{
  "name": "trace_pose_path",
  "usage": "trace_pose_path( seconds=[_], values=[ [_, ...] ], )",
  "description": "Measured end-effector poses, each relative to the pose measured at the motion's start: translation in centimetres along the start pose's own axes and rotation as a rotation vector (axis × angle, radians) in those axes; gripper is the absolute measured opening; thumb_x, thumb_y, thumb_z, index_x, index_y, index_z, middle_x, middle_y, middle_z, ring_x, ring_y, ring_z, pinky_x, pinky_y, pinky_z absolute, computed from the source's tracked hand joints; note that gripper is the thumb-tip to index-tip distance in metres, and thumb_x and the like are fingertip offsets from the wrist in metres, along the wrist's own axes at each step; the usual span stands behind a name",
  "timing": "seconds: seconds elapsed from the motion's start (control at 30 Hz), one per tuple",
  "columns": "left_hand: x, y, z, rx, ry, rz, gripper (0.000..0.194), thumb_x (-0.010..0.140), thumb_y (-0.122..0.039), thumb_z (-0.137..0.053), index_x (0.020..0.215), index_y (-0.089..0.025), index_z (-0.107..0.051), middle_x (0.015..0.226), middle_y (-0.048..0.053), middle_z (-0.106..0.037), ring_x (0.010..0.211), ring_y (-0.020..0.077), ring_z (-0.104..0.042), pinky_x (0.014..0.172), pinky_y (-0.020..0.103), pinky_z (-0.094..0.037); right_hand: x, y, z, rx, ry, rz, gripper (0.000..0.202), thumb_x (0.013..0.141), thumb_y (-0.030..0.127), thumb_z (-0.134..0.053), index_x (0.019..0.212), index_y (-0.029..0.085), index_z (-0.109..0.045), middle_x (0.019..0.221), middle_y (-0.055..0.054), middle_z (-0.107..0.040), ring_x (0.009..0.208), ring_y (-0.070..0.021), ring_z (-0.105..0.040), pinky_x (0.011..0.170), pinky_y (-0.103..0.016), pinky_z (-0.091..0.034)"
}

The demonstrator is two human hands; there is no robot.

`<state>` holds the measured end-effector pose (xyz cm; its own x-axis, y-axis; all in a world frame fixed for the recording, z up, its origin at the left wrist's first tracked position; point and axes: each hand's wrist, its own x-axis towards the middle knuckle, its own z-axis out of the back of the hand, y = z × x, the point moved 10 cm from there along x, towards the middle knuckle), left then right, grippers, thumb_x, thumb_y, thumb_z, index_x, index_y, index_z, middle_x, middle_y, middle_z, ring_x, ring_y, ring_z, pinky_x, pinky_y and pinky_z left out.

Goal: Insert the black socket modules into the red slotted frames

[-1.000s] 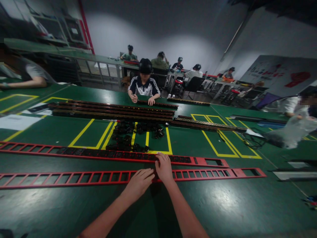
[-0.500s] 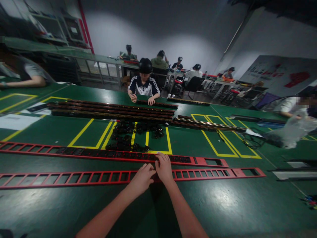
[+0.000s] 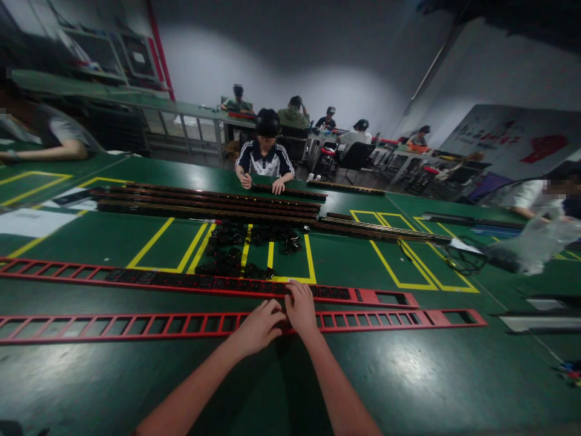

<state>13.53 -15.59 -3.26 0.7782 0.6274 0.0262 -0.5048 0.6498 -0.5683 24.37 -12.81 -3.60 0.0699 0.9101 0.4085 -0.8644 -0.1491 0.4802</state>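
Two long red frames with rows of rectangular openings lie across the green table before me. The far red frame (image 3: 381,298) carries a row of black socket modules (image 3: 206,283) in its middle part. The near red frame (image 3: 181,326) shows bare openings. My left hand (image 3: 259,327) is over the near frame, fingers bent and closed toward the right hand. Beside it my right hand (image 3: 301,307) reaches across to the far frame, its curled fingertips at the modules. Whatever lies between the fingers of both hands is hidden or too dark to name.
Beyond the frames lies a heap of black parts (image 3: 231,248), then a stack of long dark strips (image 3: 209,203). Across the table a co-worker (image 3: 264,158) handles another strip. A clear plastic bag (image 3: 535,242) and a cable (image 3: 460,260) lie at the right, papers (image 3: 34,223) at the left.
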Motion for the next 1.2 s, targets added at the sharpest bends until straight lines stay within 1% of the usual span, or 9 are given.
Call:
trace_pose_path(
  seconds=[0.4, 0.5, 0.6, 0.7, 0.8, 0.87, 0.97, 1.07, 1.2],
  values=[
    [-0.4, -0.1, 0.4, -0.03, -0.046, 0.001, 0.021, 0.087, -0.016, -0.06, 0.107, -0.024, -0.061, 0.117, 0.003, -0.053, 0.106, 0.0196, -0.052, 0.092, 0.033, -0.046, 0.1, -0.2, -0.2, -0.03, 0.012, -0.016, 0.028, 0.088, 0.014, -0.047, 0.108, 0.021, -0.066, 0.121, -0.009, -0.066, 0.118, -0.0236, -0.056, 0.111, -0.048, -0.035],
    [-0.5, -0.1, 0.3, 0.024, -0.048, 0.008, 0.018, 0.09, -0.02, -0.056, 0.107, -0.024, -0.06, 0.118, 0.004, -0.053, 0.108, 0.0212, -0.051, 0.094, 0.036, -0.046, 1.3, 0.0, -0.3, -0.08, 0.019, -0.023, 0.026, 0.088, 0.015, -0.047, 0.105, 0.022, -0.066, 0.117, -0.009, -0.067, 0.115, -0.0247, -0.057, 0.106, -0.048, -0.038],
    [-0.7, 0.0, -0.3, 0.119, -0.024, 0.037, 0.019, 0.092, -0.021, -0.052, 0.11, -0.024, -0.058, 0.119, 0.005, -0.053, 0.112, 0.0236, -0.05, 0.101, 0.042, -0.042, 3.9, 1.4, -0.6, -0.144, 0.019, 0.021, 0.03, 0.087, 0.015, -0.049, 0.111, 0.023, -0.066, 0.13, -0.011, -0.061, 0.122, -0.0276, -0.052, 0.104, -0.05, -0.038],
    [-0.6, -0.2, -0.8, 0.176, -0.024, 0.041, 0.023, 0.093, -0.022, -0.05, 0.116, -0.023, -0.056, 0.122, 0.007, -0.054, 0.116, 0.0252, -0.05, 0.103, 0.045, -0.039, 7.3, 3.0, -1.8, -0.189, 0.043, 0.053, 0.04, 0.086, 0.022, -0.056, 0.126, 0.024, -0.06, 0.147, -0.013, -0.047, 0.131, -0.0325, -0.044, 0.104, -0.052, -0.038],
    [-0.6, -0.4, -0.8, 0.206, -0.042, 0.026, 0.021, 0.095, -0.027, -0.049, 0.115, -0.023, -0.056, 0.119, 0.007, -0.056, 0.112, 0.0253, -0.052, 0.097, 0.042, -0.041, 10.1, 3.8, -4.3, -0.223, 0.134, 0.033, 0.052, 0.087, 0.029, -0.059, 0.138, 0.024, -0.051, 0.154, -0.015, -0.036, 0.136, -0.0362, -0.037, 0.105, -0.055, -0.036],
    [-0.6, -0.6, -0.7, 0.231, -0.059, 0.01, 0.02, 0.095, -0.028, -0.05, 0.114, -0.023, -0.056, 0.118, 0.006, -0.057, 0.11, 0.0249, -0.052, 0.095, 0.041, -0.042, 11.0, 3.7, -6.5, -0.256, 0.252, 0.006, 0.052, 0.089, 0.031, -0.057, 0.14, 0.024, -0.049, 0.152, -0.016, -0.039, 0.134, -0.0347, -0.04, 0.103, -0.053, -0.037],
    [-0.7, -0.7, -0.6, 0.276, -0.098, -0.016, 0.02, 0.096, -0.028, -0.05, 0.115, -0.024, -0.055, 0.119, 0.005, -0.058, 0.107, 0.0239, -0.053, 0.093, 0.041, -0.042, 11.1, 3.5, -9.0, -0.289, 0.402, 0.002, 0.039, 0.09, 0.027, -0.054, 0.128, 0.023, -0.059, 0.136, -0.015, -0.055, 0.123, -0.0307, -0.05, 0.097, -0.048, -0.042],
    [-0.7, -0.9, -0.9, 0.338, -0.136, -0.044, 0.022, 0.097, -0.03, -0.048, 0.117, -0.023, -0.055, 0.119, 0.005, -0.058, 0.104, 0.0234, -0.053, 0.089, 0.039, -0.042, 11.1, 3.3, -9.8, -0.306, 0.453, 0.01, 0.03, 0.088, 0.026, -0.054, 0.115, 0.02, -0.065, 0.126, -0.015, -0.06, 0.118, -0.0298, -0.052, 0.094, -0.045, -0.044],
    [-0.7, -1.2, -1.3, 0.434, -0.188, -0.08, 0.022, 0.099, -0.029, -0.045, 0.117, -0.021, -0.055, 0.119, 0.007, -0.059, 0.102, 0.0235, -0.054, 0.085, 0.039, -0.042, 11.7, 3.7, -9.8, -0.328, 0.481, 0.022, 0.03, 0.09, 0.026, -0.05, 0.115, 0.019, -0.064, 0.122, -0.013, -0.061, 0.117, -0.0268, -0.052, 0.095, -0.041, -0.043]
  ],
)
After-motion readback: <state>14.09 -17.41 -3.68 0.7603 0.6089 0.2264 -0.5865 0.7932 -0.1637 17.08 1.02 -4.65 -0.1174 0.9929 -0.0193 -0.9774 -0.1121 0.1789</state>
